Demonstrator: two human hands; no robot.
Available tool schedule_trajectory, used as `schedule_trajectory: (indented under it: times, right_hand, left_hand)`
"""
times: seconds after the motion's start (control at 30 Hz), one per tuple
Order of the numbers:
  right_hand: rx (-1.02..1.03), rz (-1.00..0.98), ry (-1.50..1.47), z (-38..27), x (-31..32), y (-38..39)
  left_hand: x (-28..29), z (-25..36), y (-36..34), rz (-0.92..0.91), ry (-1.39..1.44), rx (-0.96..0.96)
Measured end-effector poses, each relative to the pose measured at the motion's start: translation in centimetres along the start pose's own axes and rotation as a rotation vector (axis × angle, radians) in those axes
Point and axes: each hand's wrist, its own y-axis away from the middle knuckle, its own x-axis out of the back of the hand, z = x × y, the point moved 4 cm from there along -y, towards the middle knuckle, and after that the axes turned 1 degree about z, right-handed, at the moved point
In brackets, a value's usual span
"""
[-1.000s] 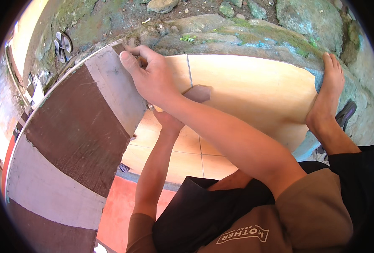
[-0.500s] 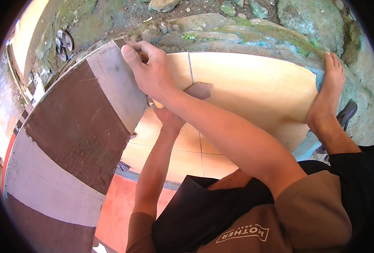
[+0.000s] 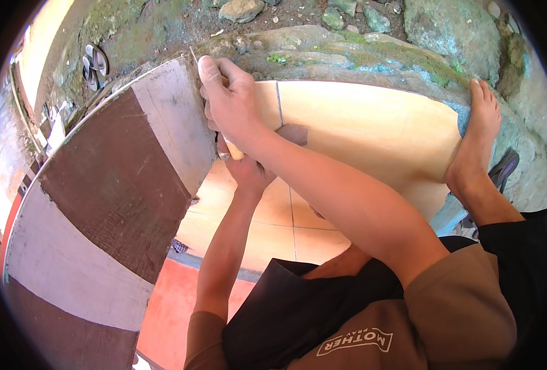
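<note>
My right hand [image 3: 233, 102] is closed around a tool with a yellowish handle [image 3: 233, 149], whose lower end shows below my wrist. A thin narrow tip [image 3: 193, 54] sticks up beside the thumb, at the top end of a board [image 3: 116, 185] with broad brown and whitish stripes. Just below, my left hand [image 3: 249, 174] is closed near the handle's end, its fingers partly hidden by my right forearm; what it grips is unclear. A flat brownish patch [image 3: 295, 134] shows beyond my right forearm, too little to tell its kind.
Pale orange floor tiles [image 3: 372, 117] lie under my arms. A mossy stone edge [image 3: 359, 52] runs behind them, with loose rocks [image 3: 240, 9] beyond. My bare foot [image 3: 480, 135] rests at the right, near a dark sandal [image 3: 504, 166]. A pair of sandals [image 3: 94, 61] lies far left.
My right hand has shifted slightly right and tilted more upright. The thin tip now shows above the thumb, and more of the yellowish handle is visible. The board has barely moved.
</note>
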Motion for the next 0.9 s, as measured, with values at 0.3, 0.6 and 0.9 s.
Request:
schedule_trajectory:
  times: [0.3, 0.6, 0.9]
  right_hand:
    - [-0.101, -0.156, 0.007, -1.2, 0.6, 0.2]
    - [-0.120, -0.216, 0.094, -1.4, 1.3, 0.9]
    - [-0.096, -0.145, 0.080, -0.8, 0.7, 1.1]
  left_hand:
    - [0.2, 0.4, -0.9, -0.003, 0.010, 0.002]
    - [0.5, 1.4, -1.5, 0.055, 0.217, 0.055]
    - [0.6, -0.3, 0.2, -0.063, 0.185, 0.123]
